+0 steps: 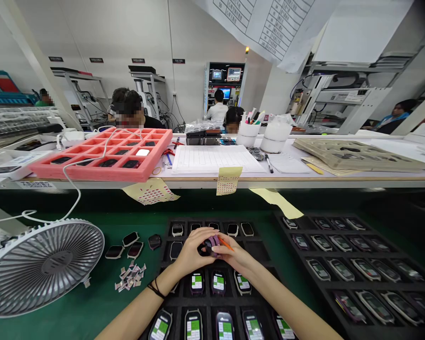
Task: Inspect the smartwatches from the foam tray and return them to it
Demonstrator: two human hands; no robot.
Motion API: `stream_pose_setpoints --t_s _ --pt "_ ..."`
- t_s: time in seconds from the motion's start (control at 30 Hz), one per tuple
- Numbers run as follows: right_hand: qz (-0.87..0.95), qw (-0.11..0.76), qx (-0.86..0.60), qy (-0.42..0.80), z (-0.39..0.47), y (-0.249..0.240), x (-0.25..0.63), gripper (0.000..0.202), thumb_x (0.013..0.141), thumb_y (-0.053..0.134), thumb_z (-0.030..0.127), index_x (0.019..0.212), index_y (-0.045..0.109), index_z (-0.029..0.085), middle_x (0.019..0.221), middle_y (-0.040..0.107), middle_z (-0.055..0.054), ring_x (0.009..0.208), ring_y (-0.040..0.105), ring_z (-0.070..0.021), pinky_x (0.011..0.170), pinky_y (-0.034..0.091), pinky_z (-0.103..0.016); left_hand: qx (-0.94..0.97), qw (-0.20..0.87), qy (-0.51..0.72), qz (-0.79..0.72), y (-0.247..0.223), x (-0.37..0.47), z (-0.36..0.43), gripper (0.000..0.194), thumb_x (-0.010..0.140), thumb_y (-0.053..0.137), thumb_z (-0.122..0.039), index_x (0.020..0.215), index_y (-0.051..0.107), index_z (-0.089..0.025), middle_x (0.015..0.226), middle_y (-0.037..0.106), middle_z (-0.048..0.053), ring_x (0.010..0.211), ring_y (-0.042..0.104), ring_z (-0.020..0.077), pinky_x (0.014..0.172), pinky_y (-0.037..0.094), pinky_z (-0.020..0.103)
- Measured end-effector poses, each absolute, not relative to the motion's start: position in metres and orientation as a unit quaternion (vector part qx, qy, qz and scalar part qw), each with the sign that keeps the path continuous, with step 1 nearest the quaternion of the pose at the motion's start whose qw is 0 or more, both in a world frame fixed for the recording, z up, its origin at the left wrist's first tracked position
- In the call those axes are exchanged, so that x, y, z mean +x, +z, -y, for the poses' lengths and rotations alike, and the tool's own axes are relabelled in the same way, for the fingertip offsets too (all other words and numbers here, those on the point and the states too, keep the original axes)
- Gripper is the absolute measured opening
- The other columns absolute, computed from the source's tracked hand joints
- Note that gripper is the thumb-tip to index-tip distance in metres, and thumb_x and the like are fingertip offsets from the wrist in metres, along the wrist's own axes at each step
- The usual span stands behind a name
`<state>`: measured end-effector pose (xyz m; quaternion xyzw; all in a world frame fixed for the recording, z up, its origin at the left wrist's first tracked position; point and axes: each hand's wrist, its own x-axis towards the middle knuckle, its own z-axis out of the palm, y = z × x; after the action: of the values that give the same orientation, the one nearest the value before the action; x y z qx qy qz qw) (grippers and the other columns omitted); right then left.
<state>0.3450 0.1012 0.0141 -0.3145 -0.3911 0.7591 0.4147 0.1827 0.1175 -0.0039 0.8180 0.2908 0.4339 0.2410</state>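
Observation:
Above the middle of a black foam tray (208, 302), my left hand (193, 250) is closed around a small dark smartwatch with a purple edge (213, 242). From the other side my right hand (237, 255) meets it, fingers pinched on a thin orange stick-like tool (225, 243). The fingers cover most of the watch, and the tool's tip is hidden. In the tray's nearer rows lie watches with lit green-and-white screens, such as one watch (218, 282) just below my hands. Watches with dark screens, such as one watch (247, 229), sit in the far row.
A second black tray (301, 278) of watches lies at right. Left of my hands are loose watches (135, 250), a pile of small metallic pieces (131, 276) and a fan (46, 267). A shelf edge (198, 183) carries a pink foam tray (102, 174) and papers (212, 158).

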Motion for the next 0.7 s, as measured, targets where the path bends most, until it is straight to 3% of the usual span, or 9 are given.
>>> stream_pose_setpoints --t_s 0.23,0.4,0.57,0.7 --pt "0.447 0.455 -0.371 0.675 -0.106 0.011 0.350 0.038 0.066 0.077 0.040 0.098 0.067 0.024 0.090 0.065 -0.003 0.085 0.063 -0.0183 0.067 0.050 -0.026 0.805 0.246 0.448 -0.301 -0.003 0.182 -0.118 0.054 0.066 0.070 -0.012 0.117 0.057 -0.023 0.119 0.062 0.008 0.116 0.052 0.0268 0.099 0.043 0.048" --pt "0.473 0.551 -0.363 0.583 -0.112 0.020 0.368 0.051 0.084 0.046 0.060 0.109 0.064 0.019 0.077 0.069 -0.007 0.066 0.064 -0.0194 0.062 0.051 -0.034 0.789 0.262 0.450 -0.327 -0.001 0.182 -0.117 0.050 0.068 0.072 -0.019 0.116 0.058 -0.023 0.117 0.063 0.009 0.112 0.055 0.0267 0.099 0.043 0.047" --pt "0.468 0.606 -0.356 0.536 -0.108 0.026 0.379 0.052 0.085 0.045 0.059 0.070 0.071 0.017 0.062 0.067 -0.008 0.050 0.061 -0.0195 0.055 0.050 -0.036 0.767 0.296 0.446 -0.353 0.000 0.182 -0.117 0.047 0.070 0.070 -0.019 0.116 0.058 -0.020 0.117 0.063 0.010 0.111 0.057 0.0260 0.097 0.044 0.044" --pt "0.516 0.583 -0.361 0.514 -0.103 0.025 0.376 0.049 0.086 0.048 0.055 0.064 0.072 0.018 0.057 0.066 -0.007 0.045 0.059 -0.0188 0.051 0.049 -0.035 0.763 0.297 0.443 -0.364 0.000 0.181 -0.118 0.048 0.069 0.071 -0.020 0.115 0.058 -0.021 0.116 0.063 0.010 0.110 0.057 0.0258 0.098 0.044 0.043"
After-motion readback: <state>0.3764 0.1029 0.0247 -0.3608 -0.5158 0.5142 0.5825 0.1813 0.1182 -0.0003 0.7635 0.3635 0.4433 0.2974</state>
